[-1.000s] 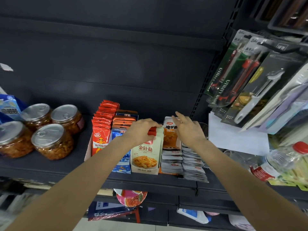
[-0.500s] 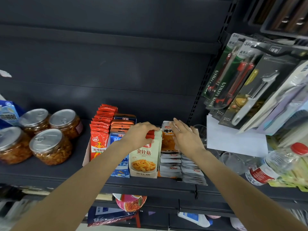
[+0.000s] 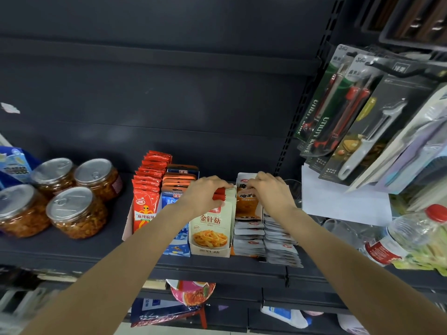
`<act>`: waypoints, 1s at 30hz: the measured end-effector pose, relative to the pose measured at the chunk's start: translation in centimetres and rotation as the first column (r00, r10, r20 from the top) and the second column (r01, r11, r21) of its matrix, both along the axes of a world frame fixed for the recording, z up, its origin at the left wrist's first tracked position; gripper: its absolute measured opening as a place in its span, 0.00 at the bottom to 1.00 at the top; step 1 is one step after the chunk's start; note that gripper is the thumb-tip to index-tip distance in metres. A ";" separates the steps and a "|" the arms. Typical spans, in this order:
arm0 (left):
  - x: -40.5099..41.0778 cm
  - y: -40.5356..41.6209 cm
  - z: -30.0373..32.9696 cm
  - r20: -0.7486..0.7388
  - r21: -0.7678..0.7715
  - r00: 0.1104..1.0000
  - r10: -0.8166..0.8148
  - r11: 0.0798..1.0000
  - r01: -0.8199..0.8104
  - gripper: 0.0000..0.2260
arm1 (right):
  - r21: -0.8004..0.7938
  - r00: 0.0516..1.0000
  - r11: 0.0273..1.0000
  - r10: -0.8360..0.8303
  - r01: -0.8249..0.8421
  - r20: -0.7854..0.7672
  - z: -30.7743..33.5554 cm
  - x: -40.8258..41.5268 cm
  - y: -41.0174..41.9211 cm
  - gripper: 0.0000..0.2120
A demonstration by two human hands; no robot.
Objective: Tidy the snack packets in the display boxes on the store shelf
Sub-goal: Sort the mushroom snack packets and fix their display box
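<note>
Dark grey metal shelving fills the view, and both hands work at the middle of one dark shelf [image 3: 72,247]. The left hand [image 3: 203,195] curls its fingers over the red tops of the pale green mushroom snack packets [image 3: 212,226], which stand upright in a white cardboard display box [image 3: 209,252]. Just beside it, the right hand [image 3: 272,192] bends its fingers onto the top of an orange-and-white snack packet [image 3: 246,201] standing at the back of its row; whether it pinches the packet or only presses it I cannot tell. Below that hand, silver-grey foil packets [image 3: 266,240] lie fanned flat toward the shelf edge. Left of the left hand stand rows of red snack packets [image 3: 147,189] and blue-and-orange packets [image 3: 179,180]. Farther left sit four clear plastic jars with silver pull-tab lids [image 3: 70,211]. To the right of the right hand hang carded utility knives [image 3: 324,122] and a carded peeler [image 3: 372,139], above a white sheet of paper [image 3: 343,201]. A clear plastic bottle with a red cap [image 3: 406,235] lies tilted at the far right.
</note>
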State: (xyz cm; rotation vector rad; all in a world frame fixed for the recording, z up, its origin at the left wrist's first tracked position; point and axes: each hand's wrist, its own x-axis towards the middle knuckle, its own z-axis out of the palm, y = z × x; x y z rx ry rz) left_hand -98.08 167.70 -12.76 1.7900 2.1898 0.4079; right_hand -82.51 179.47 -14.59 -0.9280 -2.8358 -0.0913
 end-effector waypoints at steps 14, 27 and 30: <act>0.6 1.0 1.7 0.267 0.087 0.961 0.067 0.992 -0.094 0.20 | -0.361 0.657 0.933 -0.267 -0.008 -0.705 8.4 4.0 0.2 0.05; 1.7 0.7 4.0 0.970 0.000 0.224 0.099 0.915 -0.403 0.12 | -0.591 0.442 0.781 -0.466 -0.202 -0.767 7.9 6.6 0.1 0.12; 1.8 0.6 4.1 0.982 0.052 0.183 0.047 0.864 -0.501 0.08 | -0.665 0.433 0.719 -0.543 -0.203 -0.719 7.5 6.4 -0.2 0.13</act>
